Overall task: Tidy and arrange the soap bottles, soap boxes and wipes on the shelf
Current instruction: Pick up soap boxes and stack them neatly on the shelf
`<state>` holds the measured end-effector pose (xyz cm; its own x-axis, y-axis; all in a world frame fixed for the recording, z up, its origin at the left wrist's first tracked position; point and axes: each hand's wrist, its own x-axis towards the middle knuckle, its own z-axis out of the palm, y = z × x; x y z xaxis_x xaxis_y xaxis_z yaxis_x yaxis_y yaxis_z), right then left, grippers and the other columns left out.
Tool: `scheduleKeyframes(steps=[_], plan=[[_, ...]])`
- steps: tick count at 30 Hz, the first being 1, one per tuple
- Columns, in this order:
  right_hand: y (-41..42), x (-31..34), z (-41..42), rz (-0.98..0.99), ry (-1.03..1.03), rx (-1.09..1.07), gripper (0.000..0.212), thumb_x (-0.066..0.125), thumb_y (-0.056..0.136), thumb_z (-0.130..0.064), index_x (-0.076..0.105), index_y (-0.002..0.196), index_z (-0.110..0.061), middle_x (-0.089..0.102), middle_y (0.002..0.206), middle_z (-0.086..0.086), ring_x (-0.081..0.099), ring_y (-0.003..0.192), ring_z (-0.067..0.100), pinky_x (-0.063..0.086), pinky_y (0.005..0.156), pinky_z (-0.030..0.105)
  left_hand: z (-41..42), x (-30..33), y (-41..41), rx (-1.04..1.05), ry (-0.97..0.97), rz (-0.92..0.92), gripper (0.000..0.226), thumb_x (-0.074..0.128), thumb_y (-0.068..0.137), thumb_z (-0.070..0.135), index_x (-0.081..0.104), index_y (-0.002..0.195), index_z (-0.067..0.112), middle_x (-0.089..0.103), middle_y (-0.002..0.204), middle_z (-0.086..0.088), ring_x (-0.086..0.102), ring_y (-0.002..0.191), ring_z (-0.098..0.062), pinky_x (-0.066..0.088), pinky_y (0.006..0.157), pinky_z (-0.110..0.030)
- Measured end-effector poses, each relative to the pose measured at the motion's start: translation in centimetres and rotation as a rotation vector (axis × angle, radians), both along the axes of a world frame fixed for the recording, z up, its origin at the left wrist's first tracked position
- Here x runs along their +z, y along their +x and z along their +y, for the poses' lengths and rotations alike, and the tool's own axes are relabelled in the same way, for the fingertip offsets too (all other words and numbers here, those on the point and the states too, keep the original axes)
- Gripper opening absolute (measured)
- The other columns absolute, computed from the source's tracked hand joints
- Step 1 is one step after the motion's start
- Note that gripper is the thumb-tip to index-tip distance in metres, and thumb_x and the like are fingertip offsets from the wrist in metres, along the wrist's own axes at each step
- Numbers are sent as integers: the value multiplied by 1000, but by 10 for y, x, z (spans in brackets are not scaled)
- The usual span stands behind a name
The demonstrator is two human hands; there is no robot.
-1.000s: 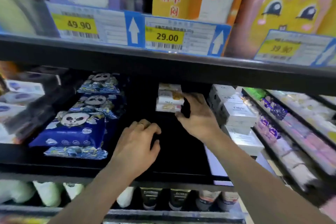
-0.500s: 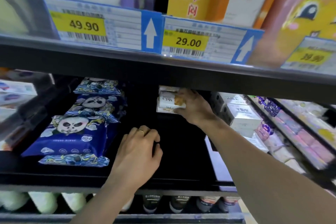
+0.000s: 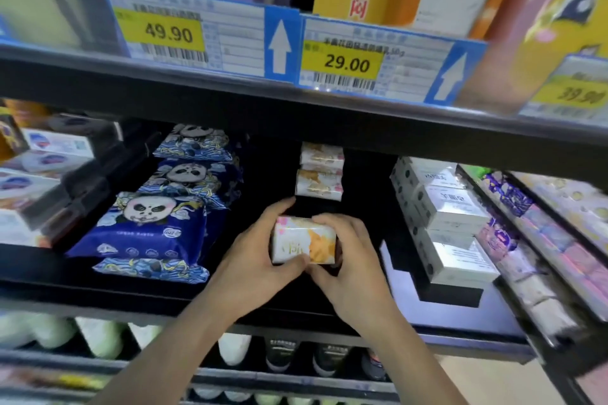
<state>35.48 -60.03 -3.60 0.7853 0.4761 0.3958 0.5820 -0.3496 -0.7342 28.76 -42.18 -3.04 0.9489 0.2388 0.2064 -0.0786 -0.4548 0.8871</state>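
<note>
A small white and orange soap box (image 3: 304,240) is held between both hands near the front of the black middle shelf (image 3: 138,293). My left hand (image 3: 253,260) grips its left side and my right hand (image 3: 355,260) curls over its right side and bottom. Behind it, at the back of the shelf, two more of the same soap boxes (image 3: 320,171) are stacked. Blue panda wipes packs (image 3: 154,227) lie in a row to the left. White soap boxes (image 3: 450,223) are stacked to the right.
The upper shelf edge carries price tags (image 3: 345,59) just above the hands. White and blue boxes (image 3: 39,161) lie at far left, purple packets (image 3: 506,233) at far right. Bottles (image 3: 279,352) stand on the shelf below.
My right hand pulled one soap box from the back stack toward the front. My left hand left the shelf floor and took hold of the box too. The camera moved closer.
</note>
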Motion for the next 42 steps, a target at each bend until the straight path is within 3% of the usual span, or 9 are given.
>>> scheduleKeyframes(steps=[2,6,10,17,21,27,31,39,42], plan=[[1,0,-2,45,8,-21,76,83,82,-3,51,138,-43,47,132,-18,54,116,-1,46,92,13,1,1,0,-7,-7,-3,72,87,84,29,47,138,56,71,117,19,68,106,-2,58,95,-35],[2,2,-3,173,-7,-25,86,85,84,-18,38,150,-47,51,132,-22,56,109,-5,48,91,11,2,1,1,-13,-63,-21,58,89,84,24,57,127,47,73,115,16,71,104,-6,60,93,-39],[2,2,-4,197,34,-4,82,86,83,-16,44,145,-49,63,125,-16,61,110,0,50,89,15,2,1,1,-29,-142,-24,58,88,84,14,60,125,44,74,115,14,72,106,-8,61,95,-36],[2,3,-6,229,109,1,76,88,80,-12,49,135,-49,64,124,-14,65,103,5,53,85,19,1,1,0,-25,-92,-23,71,88,84,22,50,134,57,73,116,16,70,106,-5,56,86,-19],[4,1,-6,197,112,-1,77,87,80,-9,49,137,-46,61,127,-14,65,99,7,52,84,19,3,-2,1,-26,85,-1,89,85,81,20,38,141,65,52,134,18,57,121,-4,52,103,-35],[6,4,-10,271,135,9,76,87,81,-9,49,132,-50,64,121,-18,66,99,6,55,87,22,3,-4,2,-9,71,-29,86,79,86,4,40,140,58,57,131,19,63,106,0,51,87,-12],[13,9,-17,322,34,88,74,83,84,-6,46,128,-54,64,113,-13,66,97,5,57,88,26,2,-5,2,-1,110,-27,78,81,84,5,46,133,56,61,120,22,61,104,2,50,84,-12],[7,2,-21,251,89,48,74,83,82,-5,49,128,-51,63,109,-22,66,100,10,56,91,24,3,-5,2,-20,118,-27,80,82,85,7,43,132,58,60,126,28,65,105,-3,56,89,-27],[7,3,-21,244,112,43,74,83,81,-3,51,128,-50,58,122,-14,65,104,8,56,89,22,1,-3,1,-24,121,-40,80,84,84,10,40,131,56,55,129,37,67,104,-3,55,89,-27]])
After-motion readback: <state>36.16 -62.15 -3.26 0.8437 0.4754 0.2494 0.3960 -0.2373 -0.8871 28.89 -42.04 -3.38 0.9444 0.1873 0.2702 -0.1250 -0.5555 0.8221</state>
